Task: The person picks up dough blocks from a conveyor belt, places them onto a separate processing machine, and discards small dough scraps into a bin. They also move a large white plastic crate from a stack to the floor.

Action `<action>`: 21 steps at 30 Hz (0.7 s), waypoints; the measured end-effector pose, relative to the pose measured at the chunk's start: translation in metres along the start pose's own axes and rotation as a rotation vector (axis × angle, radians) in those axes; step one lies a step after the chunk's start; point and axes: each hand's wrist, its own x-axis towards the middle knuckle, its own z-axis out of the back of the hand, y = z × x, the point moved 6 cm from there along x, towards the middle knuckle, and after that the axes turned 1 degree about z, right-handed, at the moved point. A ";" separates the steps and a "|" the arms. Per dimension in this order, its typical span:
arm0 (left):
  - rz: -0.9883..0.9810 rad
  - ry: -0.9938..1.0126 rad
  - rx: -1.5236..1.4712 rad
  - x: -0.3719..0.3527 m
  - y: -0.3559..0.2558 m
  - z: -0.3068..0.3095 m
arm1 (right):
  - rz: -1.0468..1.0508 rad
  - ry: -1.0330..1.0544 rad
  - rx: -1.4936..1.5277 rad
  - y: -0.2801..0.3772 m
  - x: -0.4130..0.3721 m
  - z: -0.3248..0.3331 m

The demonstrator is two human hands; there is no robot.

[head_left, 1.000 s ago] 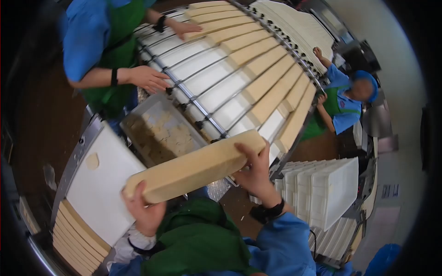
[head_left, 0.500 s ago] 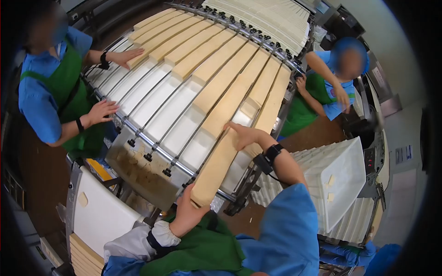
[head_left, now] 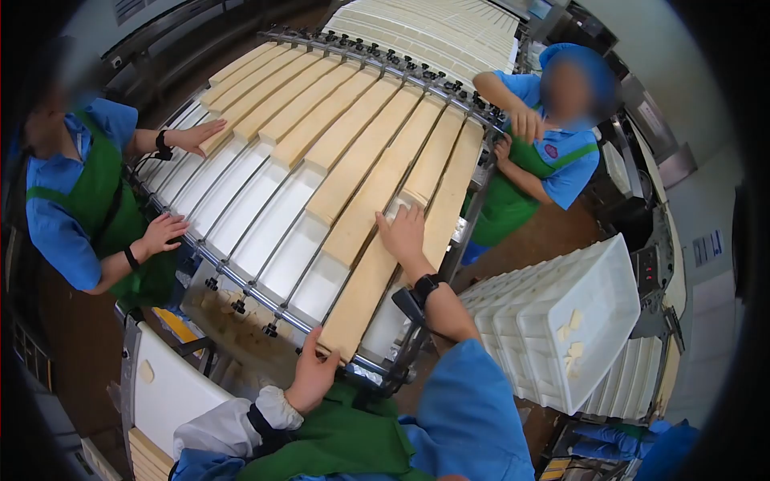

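Observation:
A long tan bar lies in a lane between metal rods, its near end over the front rail. My left hand grips that near end, thumb and fingertips around its edge. My right hand lies at the bar's far end with fingers stretched forward, close to the end of a shorter bar in line ahead. Beside it are a neighbouring bar on the left and another bar on the right. All rest on the white bed of the slatted table.
A co-worker's hands are at the table's left side; another co-worker stands at its far right. Stacked white crates with tan scraps stand at right. A white conveyor is at lower left. Black knobs jut from the front rail.
The bar I hold has come down flat into its lane. My right hand has shifted from gripping its far end to lying stretched out there. The far-right co-worker's raised hand has moved lower.

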 end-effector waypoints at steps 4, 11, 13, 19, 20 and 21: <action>0.019 -0.013 -0.010 0.038 0.012 -0.012 | 0.014 -0.077 0.033 -0.007 0.008 0.008; -0.303 -0.151 0.357 0.100 0.017 -0.026 | 0.184 0.285 0.223 0.061 -0.059 0.058; -0.312 -0.107 0.190 0.099 0.021 -0.025 | 0.328 0.263 0.386 0.070 -0.092 0.053; -0.106 -0.065 0.224 0.089 0.013 -0.018 | 0.372 0.359 0.408 0.088 -0.131 0.065; -0.184 -0.086 0.250 0.089 0.012 -0.017 | 0.378 0.372 0.376 0.088 -0.133 0.066; -0.261 -0.108 0.275 0.090 0.012 -0.016 | 0.384 0.385 0.344 0.090 -0.135 0.068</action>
